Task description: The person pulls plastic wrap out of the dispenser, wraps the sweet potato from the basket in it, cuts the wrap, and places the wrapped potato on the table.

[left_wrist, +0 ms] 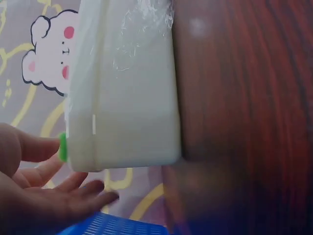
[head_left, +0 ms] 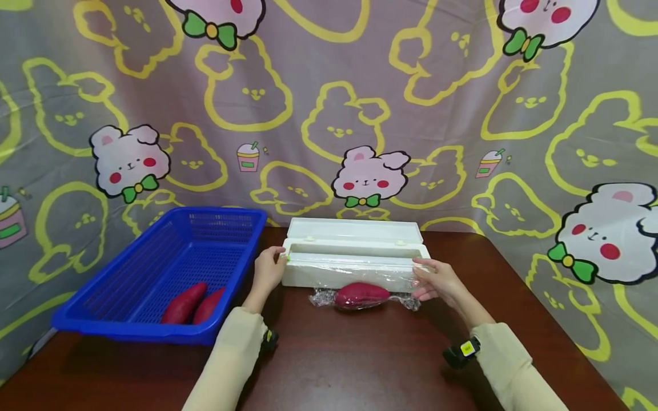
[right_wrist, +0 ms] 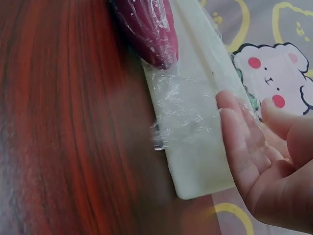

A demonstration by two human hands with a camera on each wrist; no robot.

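Observation:
A white plastic-wrap dispenser box (head_left: 329, 278) lies on the table with its lid (head_left: 354, 229) folded back. Clear plastic wrap (right_wrist: 183, 115) drapes over its front edge and down to a red-purple sweet potato (head_left: 362, 295), which lies wrapped before the box, its film ends bunched up. At the box's left end, my left hand (head_left: 269, 271) pinches a small green slider (left_wrist: 62, 147) between thumb and index finger, other fingers loosely spread. My right hand (head_left: 438, 281) is at the right end, extended fingers touching the film along the box's edge, thumb apart from them.
A blue plastic basket (head_left: 245, 265) stands on the left of the brown table (head_left: 354, 359), with two unwrapped sweet potatoes (head_left: 184, 303) inside. Behind the box hangs a patterned curtain (head_left: 308, 74). Each forearm wears a black wrist device (head_left: 461, 353).

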